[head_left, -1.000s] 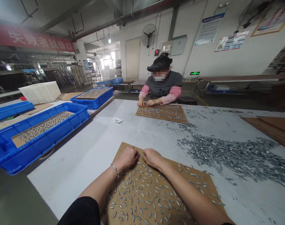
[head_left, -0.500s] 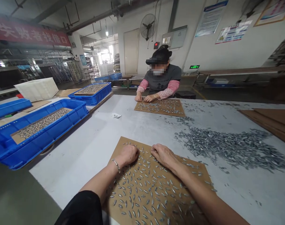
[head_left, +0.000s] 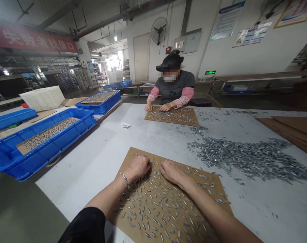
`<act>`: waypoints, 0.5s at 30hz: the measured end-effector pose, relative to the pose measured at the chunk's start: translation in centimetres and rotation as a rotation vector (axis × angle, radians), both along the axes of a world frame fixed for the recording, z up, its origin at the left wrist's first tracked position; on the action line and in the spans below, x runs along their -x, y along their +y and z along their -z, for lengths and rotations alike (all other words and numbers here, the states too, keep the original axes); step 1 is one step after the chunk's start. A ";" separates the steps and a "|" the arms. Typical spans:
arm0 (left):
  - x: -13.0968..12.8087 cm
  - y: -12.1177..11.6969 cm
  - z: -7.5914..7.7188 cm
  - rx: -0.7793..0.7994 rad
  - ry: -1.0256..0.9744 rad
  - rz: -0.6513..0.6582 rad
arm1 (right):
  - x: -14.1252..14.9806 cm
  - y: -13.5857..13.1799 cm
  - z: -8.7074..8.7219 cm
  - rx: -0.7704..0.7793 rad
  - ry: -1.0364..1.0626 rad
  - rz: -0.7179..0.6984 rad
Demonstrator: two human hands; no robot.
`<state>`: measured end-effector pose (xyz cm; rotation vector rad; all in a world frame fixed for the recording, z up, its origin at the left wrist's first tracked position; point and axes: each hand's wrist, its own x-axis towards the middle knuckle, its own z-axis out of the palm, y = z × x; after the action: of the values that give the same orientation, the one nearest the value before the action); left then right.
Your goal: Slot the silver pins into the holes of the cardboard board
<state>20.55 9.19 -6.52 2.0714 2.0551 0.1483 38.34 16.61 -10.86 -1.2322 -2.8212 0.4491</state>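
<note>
A brown cardboard sheet (head_left: 129,160) lies in front of me, covered with several small, silvery, spindle-shaped metal pieces (head_left: 157,213) spread apart. My left hand (head_left: 140,166) rests near the sheet's far left part with its fingers curled down; a silver bracelet is on that wrist. Just to its right, my right hand (head_left: 170,172) is also closed, fingertips low over the cardboard. Both sets of fingertips are tucked out of sight, so whatever they pinch cannot be made out. Metal pieces lie between and around the two hands.
A loose heap of the same metal pieces (head_left: 234,155) spreads over the white table (head_left: 100,155) at right. Across the table a co-worker (head_left: 176,86) handles pieces on another cardboard sheet (head_left: 150,117). Blue crates (head_left: 67,143) stand at left; stacked brown boards (head_left: 292,130) lie far right.
My right hand moved right, away from the left, then came partway back toward it. My left hand stayed almost in place. The co-worker's hands have shifted slightly apart.
</note>
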 end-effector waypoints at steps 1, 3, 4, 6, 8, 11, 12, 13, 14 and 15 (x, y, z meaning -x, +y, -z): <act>-0.1 -0.2 0.0 -0.002 -0.013 0.003 | 0.0 0.1 0.0 -0.001 0.000 -0.001; -0.2 -0.4 0.2 -0.010 -0.036 0.004 | -0.3 0.2 0.0 -0.015 -0.005 0.006; -0.2 -0.5 0.2 -0.017 -0.046 0.002 | -0.4 0.2 0.0 -0.025 -0.010 0.010; 0.1 -0.6 0.2 -0.031 -0.061 -0.005 | -0.6 0.2 0.1 -0.047 0.002 0.010; 0.6 -0.7 0.0 -0.044 -0.074 -0.021 | -0.5 0.1 0.1 -0.052 0.049 -0.011; 1.5 -0.9 -0.5 -0.051 -0.095 -0.055 | 0.2 -0.4 -0.2 -0.017 0.063 -0.047; 1.7 -1.0 -0.7 -0.047 -0.098 -0.062 | 0.5 -0.6 -0.4 -0.003 0.037 -0.051; 1.7 -1.0 -0.8 -0.039 -0.099 -0.065 | 0.8 -0.7 -0.6 0.007 0.009 -0.050; 1.7 -1.1 -0.7 -0.028 -0.095 -0.064 | 1.1 -0.9 -0.7 0.013 -0.015 -0.048; 1.5 -1.1 -0.6 -0.016 -0.092 -0.059 | 1.3 -1.0 -0.8 0.016 -0.029 -0.044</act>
<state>19.08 8.07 -5.91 1.9749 2.0680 0.2656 37.05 15.65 -10.08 -1.1907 -2.8803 0.4596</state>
